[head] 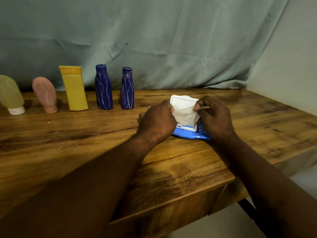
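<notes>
Pack point(188, 136): blue soft pouch, flat on the table point(85, 152), below my knuckles. I judge it light enough to lift with the pull.
Left hand point(157, 120): fingers curled, pinching the wipe's left edge.
Right hand point(215, 117): thumb and forefinger pinching its right corner.
Wipe point(186, 115): between my fingertips, lower end inside the pack. Thin, limp, likely damp and easily torn; grip the edges, pull evenly.
Lid point(181, 100): white, rigid, open just beyond my fingertips.
Blue bottle point(127, 88): far-left of my left hand.

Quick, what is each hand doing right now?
Left hand: pinching the left edge of the white wipe.
Right hand: pinching the wipe's right edge, above the open blue wipes pack.
</notes>
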